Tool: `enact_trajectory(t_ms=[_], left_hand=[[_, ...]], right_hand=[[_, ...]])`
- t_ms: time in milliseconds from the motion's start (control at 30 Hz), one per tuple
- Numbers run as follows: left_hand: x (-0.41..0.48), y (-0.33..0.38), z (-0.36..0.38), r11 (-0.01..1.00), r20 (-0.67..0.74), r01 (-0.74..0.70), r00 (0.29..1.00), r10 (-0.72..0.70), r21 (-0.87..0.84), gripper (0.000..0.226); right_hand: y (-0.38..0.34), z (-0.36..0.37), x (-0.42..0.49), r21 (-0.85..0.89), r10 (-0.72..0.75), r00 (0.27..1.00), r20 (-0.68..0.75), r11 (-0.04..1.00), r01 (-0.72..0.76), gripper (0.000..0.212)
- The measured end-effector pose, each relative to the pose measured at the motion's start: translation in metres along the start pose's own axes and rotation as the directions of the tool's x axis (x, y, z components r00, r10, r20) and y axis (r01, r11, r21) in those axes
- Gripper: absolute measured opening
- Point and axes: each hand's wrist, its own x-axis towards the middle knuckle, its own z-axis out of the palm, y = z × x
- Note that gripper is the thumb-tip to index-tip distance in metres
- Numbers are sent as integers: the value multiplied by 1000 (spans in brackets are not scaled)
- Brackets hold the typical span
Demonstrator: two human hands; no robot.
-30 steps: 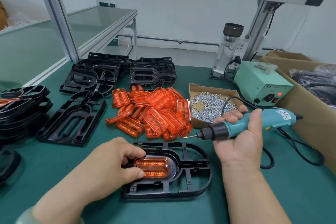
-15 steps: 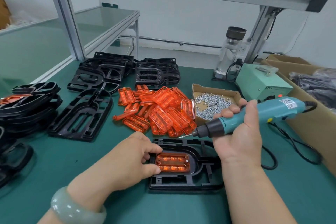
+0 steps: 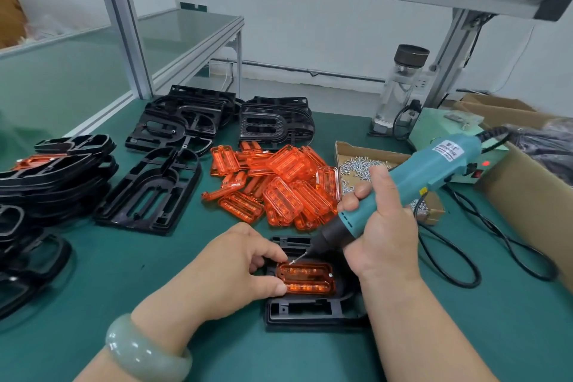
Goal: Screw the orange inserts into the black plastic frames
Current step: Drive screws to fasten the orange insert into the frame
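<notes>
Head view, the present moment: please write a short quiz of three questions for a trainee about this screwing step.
1. True or false: the right hand holds the teal electric screwdriver.
2. What does the left hand steady? A) the screwdriver B) the orange insert seated in the black frame C) nothing
3. Fill in: the screwdriver's tip points at the insert's far-____ corner.
Key: 1 true; 2 B; 3 left.

I see a clear bottle [image 3: 400, 93] beside a green box [image 3: 431, 124] with a red light, near a big cardboard box [image 3: 527, 201].
</notes>
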Motion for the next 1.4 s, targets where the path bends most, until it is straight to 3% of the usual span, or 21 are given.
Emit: enact_trajectory(t_ms=[133,700,800,867,967,1200,1333,1400], left_hand=[[1,0,1,1000,1,9,1000,-9,-12,29],[0,1,1,1000,-1,2,1000,-2,-3,29],[0,2,0,1000,1,0,1000,0,-2,29],[-1,3,0,1000,-1,-1,1000,1,-4,30],[-1,3,0,1000,-12,-6,1000,6,6,30],[-1,9,-3,997,28,-41,999,40,64,26],[1,16,-2,990,68,-68,996,60,123,32],[2,18,1,991,37,-43,999,39,127,24]], right_hand=[[2,-1,-1,-57,-17,998,67,998,21,18],[7,10,-7,-164,-51,966,255,982,95,8],[6,14,-9,-212,-61,944,325,968,136,14],[5,17,-10,-238,-61,929,365,959,156,4],[5,22,-13,-273,-32,903,428,948,163,23],[11,29,-17,-288,9,832,555,940,182,31],[12,31,-17,-262,61,771,633,955,140,51],[12,32,-16,-246,67,747,662,960,132,43]])
